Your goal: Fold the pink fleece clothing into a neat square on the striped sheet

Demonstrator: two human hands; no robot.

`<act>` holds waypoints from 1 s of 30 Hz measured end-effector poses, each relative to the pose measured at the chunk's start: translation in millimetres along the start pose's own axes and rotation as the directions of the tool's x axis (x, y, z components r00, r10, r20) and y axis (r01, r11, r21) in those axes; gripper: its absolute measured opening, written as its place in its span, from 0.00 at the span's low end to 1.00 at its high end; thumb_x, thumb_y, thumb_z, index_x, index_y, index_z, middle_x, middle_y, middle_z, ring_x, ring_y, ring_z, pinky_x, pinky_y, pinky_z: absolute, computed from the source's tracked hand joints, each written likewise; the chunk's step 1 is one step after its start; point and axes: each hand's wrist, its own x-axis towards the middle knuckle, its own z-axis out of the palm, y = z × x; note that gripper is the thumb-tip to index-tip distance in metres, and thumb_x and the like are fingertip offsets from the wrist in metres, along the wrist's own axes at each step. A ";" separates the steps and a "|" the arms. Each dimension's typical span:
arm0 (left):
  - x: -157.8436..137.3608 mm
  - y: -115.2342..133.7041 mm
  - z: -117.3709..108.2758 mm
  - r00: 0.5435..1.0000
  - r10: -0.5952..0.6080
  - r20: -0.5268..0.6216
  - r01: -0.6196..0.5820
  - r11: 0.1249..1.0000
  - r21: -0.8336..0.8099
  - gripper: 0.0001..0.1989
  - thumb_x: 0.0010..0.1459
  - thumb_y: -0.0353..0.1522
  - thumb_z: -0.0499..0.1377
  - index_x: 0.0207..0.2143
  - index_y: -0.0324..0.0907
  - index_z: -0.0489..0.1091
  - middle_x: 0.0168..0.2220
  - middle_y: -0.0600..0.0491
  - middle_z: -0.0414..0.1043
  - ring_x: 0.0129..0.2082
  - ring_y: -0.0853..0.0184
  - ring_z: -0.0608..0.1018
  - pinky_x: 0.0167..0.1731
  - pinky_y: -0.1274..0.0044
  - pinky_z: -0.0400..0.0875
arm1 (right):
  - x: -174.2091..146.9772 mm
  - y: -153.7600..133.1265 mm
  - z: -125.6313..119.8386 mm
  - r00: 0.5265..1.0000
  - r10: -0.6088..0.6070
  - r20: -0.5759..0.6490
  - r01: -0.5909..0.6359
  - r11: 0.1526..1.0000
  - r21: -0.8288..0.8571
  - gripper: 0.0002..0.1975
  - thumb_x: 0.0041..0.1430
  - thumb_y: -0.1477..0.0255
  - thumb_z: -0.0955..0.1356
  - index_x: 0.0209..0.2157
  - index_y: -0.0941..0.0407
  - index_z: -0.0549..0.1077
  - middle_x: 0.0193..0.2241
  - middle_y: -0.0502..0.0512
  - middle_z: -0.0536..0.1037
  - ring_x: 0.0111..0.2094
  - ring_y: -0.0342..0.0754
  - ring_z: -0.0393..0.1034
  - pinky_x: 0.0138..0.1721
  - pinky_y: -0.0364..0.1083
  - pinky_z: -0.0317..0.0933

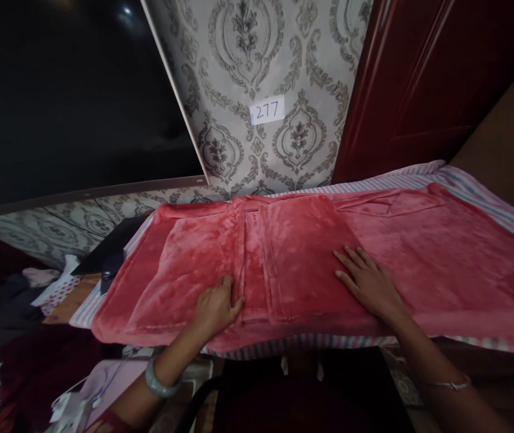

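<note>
A coral-red plush blanket or garment [311, 258] lies spread along a surface, with its exact kind unclear. Its left and middle parts are folded into flat panels, and their edges meet near a narrow gap [254, 264]. My left hand [216, 304] rests on the left panel beside this gap, thumb apart and the other fingers bent partly out of sight. On the right edge of the middle panel, my right hand [369, 282] lies flat with its fingers spread. A single layer of the plush cloth stretches away to the right.
Striped cloth [477, 180] shows beneath the plush fabric. A large dark screen [80, 96] stands at the back left, and a dark red wooden panel [410, 84] at the back right. Patterned wallpaper carries a paper marked 277 [267, 110]. Dark clothes [22, 361] lie lower left.
</note>
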 end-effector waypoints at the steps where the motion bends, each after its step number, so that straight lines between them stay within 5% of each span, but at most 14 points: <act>1: -2.1 -0.5 1.5 1.000 0.003 0.020 -0.003 1.000 0.002 0.15 0.62 0.39 0.54 0.47 0.40 0.66 0.46 0.40 0.76 0.44 0.54 0.80 0.41 0.69 0.69 | -0.1 -0.1 0.1 1.000 0.001 0.001 -0.001 1.000 0.003 0.30 0.70 0.55 0.55 0.66 0.51 0.65 0.69 0.57 0.61 0.70 0.61 0.51 0.65 0.63 0.54; 5: 1.7 0.7 1.3 0.997 0.007 0.079 -0.006 1.000 -0.012 0.14 0.60 0.32 0.54 0.49 0.42 0.65 0.45 0.42 0.77 0.46 0.55 0.80 0.42 0.71 0.68 | -0.5 -0.8 0.1 1.000 0.001 -0.009 0.000 1.000 0.011 0.30 0.70 0.54 0.54 0.66 0.51 0.65 0.68 0.57 0.62 0.70 0.61 0.51 0.65 0.63 0.54; 9: 5.8 6.4 -2.2 0.992 0.037 0.117 -0.037 0.999 0.004 0.22 0.58 0.38 0.58 0.53 0.39 0.64 0.48 0.37 0.77 0.49 0.50 0.79 0.44 0.68 0.69 | -0.1 -2.1 -1.4 1.000 0.006 -0.002 -0.006 1.000 0.004 0.30 0.70 0.54 0.54 0.66 0.50 0.65 0.68 0.56 0.62 0.69 0.61 0.52 0.65 0.64 0.54; 15: 12.2 3.0 -7.9 0.993 0.021 0.118 -0.015 0.999 -0.051 0.20 0.56 0.23 0.52 0.51 0.39 0.66 0.45 0.41 0.78 0.47 0.57 0.80 0.41 0.72 0.67 | -0.1 -4.4 -4.4 1.000 0.008 0.002 -0.008 1.000 0.002 0.29 0.70 0.56 0.55 0.66 0.50 0.65 0.69 0.55 0.62 0.70 0.61 0.51 0.65 0.64 0.54; 19: 15.5 2.4 -9.6 0.999 0.008 0.040 -0.001 0.985 -0.170 0.16 0.57 0.24 0.53 0.48 0.41 0.67 0.40 0.47 0.79 0.42 0.61 0.80 0.38 0.75 0.66 | -0.1 -4.7 -2.3 1.000 0.010 -0.016 -0.010 1.000 -0.004 0.29 0.70 0.56 0.56 0.66 0.50 0.65 0.68 0.55 0.62 0.69 0.61 0.51 0.65 0.63 0.55; 24: 15.7 7.9 -7.3 0.990 0.111 0.088 -0.094 0.980 -0.176 0.07 0.60 0.35 0.57 0.40 0.43 0.70 0.35 0.49 0.78 0.34 0.63 0.78 0.33 0.75 0.65 | 0.4 -2.2 2.6 0.999 0.005 -0.031 -0.005 1.000 0.004 0.29 0.70 0.56 0.55 0.66 0.49 0.66 0.68 0.56 0.63 0.70 0.61 0.51 0.64 0.64 0.55; 27: 32.5 2.9 -17.0 0.989 0.148 -0.025 -0.150 0.962 -0.228 0.11 0.64 0.36 0.53 0.37 0.43 0.73 0.35 0.49 0.79 0.36 0.63 0.78 0.37 0.74 0.68 | 0.6 -0.5 4.7 0.999 0.003 -0.036 -0.002 1.000 0.010 0.29 0.70 0.56 0.55 0.66 0.49 0.66 0.68 0.55 0.63 0.70 0.61 0.51 0.64 0.65 0.55; 30: 69.1 -10.0 -31.5 0.983 0.117 -0.145 -0.143 0.972 -0.185 0.16 0.65 0.34 0.50 0.48 0.42 0.74 0.49 0.46 0.78 0.49 0.60 0.77 0.50 0.71 0.69 | 0.9 0.4 6.0 0.999 -0.003 -0.043 0.004 1.000 0.016 0.29 0.70 0.55 0.55 0.66 0.48 0.65 0.68 0.55 0.62 0.69 0.61 0.52 0.64 0.64 0.55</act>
